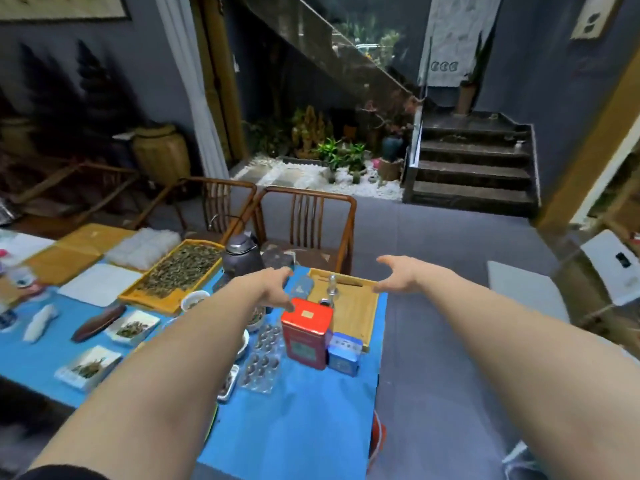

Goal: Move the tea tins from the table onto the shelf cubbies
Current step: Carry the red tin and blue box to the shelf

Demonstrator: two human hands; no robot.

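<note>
A tall red tea tin [304, 332] stands upright near the right end of the blue-covered table [298, 427]. A smaller blue tea tin [344, 353] stands right beside it, touching on its right. My left hand [273, 284] hovers open just above and left of the red tin, fingers spread, thumb near its lid. My right hand [398, 273] is open in the air over the right edge of a wooden tray [360, 306], well apart from both tins. No shelf cubbies are in view.
A dark kettle [241, 259], a tray of loose tea leaves [176, 271], small white dishes [133, 329] and clear blister trays [263, 358] crowd the table's left part. Two wooden chairs [306, 216] stand behind. Grey floor and stairs [471, 164] lie to the right.
</note>
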